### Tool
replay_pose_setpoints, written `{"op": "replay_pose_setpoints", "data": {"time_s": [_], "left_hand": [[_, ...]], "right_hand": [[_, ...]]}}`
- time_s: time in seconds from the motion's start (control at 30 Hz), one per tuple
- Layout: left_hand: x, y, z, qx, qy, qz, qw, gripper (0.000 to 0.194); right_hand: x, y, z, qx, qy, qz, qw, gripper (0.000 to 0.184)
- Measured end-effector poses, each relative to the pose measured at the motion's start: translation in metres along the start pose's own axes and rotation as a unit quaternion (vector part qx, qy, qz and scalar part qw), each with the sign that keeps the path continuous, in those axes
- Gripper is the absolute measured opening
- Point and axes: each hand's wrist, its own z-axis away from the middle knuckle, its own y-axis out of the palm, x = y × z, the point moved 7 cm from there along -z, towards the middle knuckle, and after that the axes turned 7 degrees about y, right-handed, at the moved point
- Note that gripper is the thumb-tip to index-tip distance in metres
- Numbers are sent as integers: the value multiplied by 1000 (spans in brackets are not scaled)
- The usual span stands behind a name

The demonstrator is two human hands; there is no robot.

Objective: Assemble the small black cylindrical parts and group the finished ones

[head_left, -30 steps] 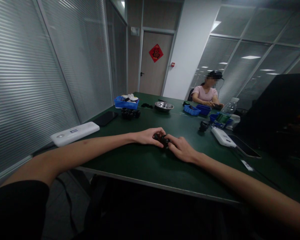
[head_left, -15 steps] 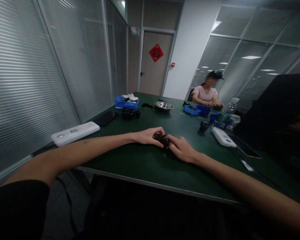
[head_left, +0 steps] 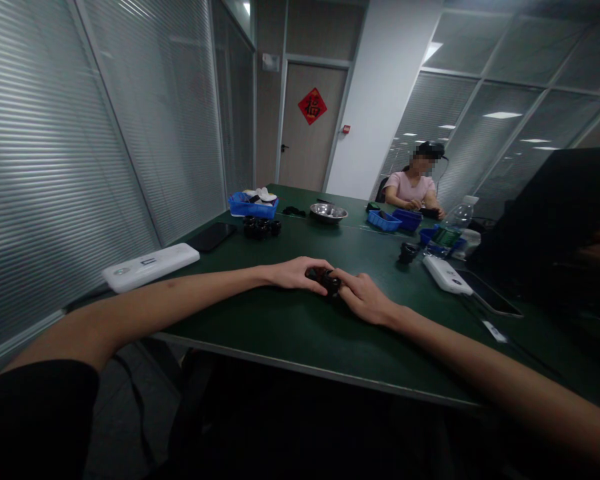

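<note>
Both my hands meet at the middle of the green table (head_left: 290,327). My left hand (head_left: 294,273) and my right hand (head_left: 364,298) pinch a small black part (head_left: 325,279) between their fingertips, just above the tabletop. Its shape is too dark to make out. Both forearms stretch out over the near table edge.
A white device (head_left: 150,265) and a dark phone (head_left: 211,236) lie at the left. Black parts (head_left: 260,227), blue trays (head_left: 253,205), a steel bowl (head_left: 328,212), a water bottle (head_left: 450,230) and a second white device (head_left: 446,275) stand farther off. Another person (head_left: 414,187) sits at the far end.
My hands have barely shifted; the fingers have adjusted slightly on the black part. The person at the far end moved their hands a little.
</note>
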Motion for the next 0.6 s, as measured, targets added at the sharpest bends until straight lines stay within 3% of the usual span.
{"op": "replay_pose_setpoints", "data": {"time_s": [0.6], "left_hand": [[2,-1,0,-16,-17,2,1000,44]], "right_hand": [[0,0,0,2,4,3,1000,31]]}}
